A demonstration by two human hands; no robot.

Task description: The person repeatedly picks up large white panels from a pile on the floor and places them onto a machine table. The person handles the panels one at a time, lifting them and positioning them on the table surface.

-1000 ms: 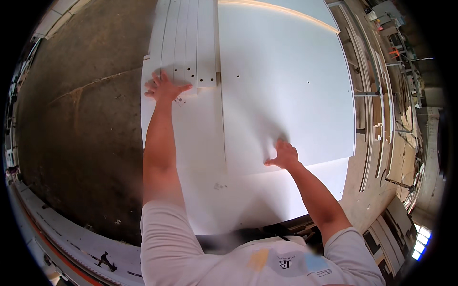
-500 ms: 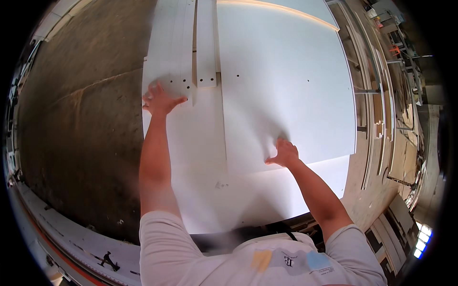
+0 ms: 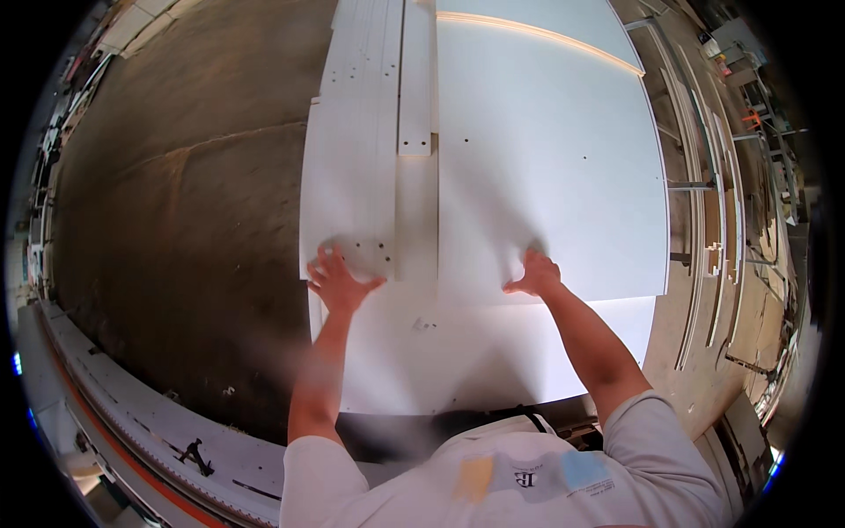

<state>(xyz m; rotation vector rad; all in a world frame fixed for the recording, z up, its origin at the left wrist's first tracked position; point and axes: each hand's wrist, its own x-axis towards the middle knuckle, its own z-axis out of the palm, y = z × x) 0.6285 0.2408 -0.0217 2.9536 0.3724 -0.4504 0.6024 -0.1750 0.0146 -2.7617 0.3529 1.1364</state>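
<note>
Drilled white strips (image 3: pixel 354 167) beneath the left grip (image 3: pixel 341 289)

Left of centre, the left grip is unclenched, its spread fingers over the lower end of the white strips, which extend upward to the top of the frame. Dark holes (image 3: pixel 382 245) lie just beside the fingertips. Right of centre, the right grip (image 3: pixel 540 277), likewise unclenched, is at the lower edge of the wide white panel (image 3: pixel 563 194). A separate strip (image 3: pixel 417 97) lies between, at upper centre.

– Where's the left hand (image 3: pixel 341 286)?
– Fingers spread at the near end of the drilled white strips (image 3: pixel 354 167), along the bottom board (image 3: pixel 378 370)'s left edge.
– And the right hand (image 3: pixel 535 275)?
– Thumb out, at the wide white panel (image 3: pixel 563 202)'s near edge. The bottom board juts out nearer the person.
</note>
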